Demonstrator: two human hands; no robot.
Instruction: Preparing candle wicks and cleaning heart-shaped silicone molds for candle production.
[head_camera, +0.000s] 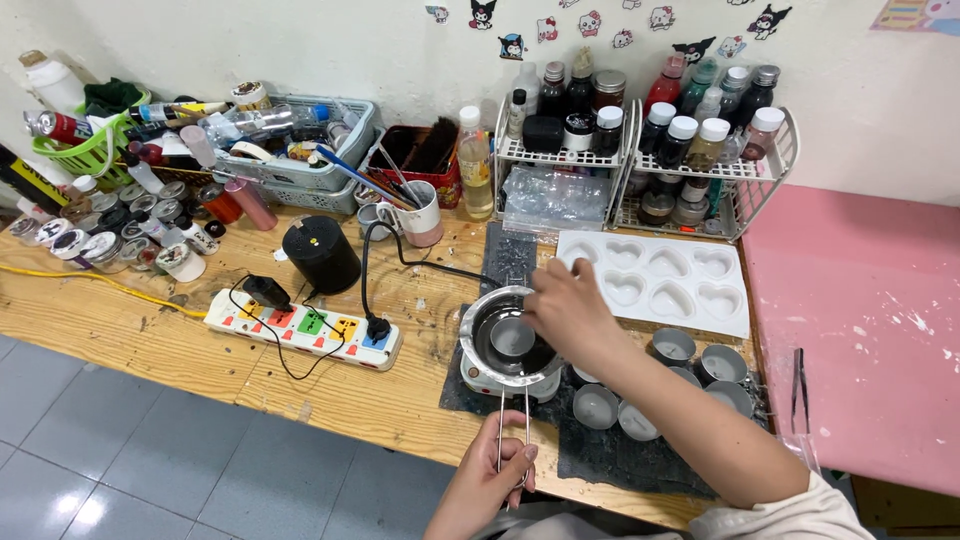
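A white heart-shaped mould (655, 283) lies by a pink tabletop (860, 330) and a silver pot (505, 340) on bare wood.

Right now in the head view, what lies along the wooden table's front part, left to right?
Yellow cable → white power strip → metal melting pot on its small hot plate, handle in the left hand → grey cups → black tweezers.
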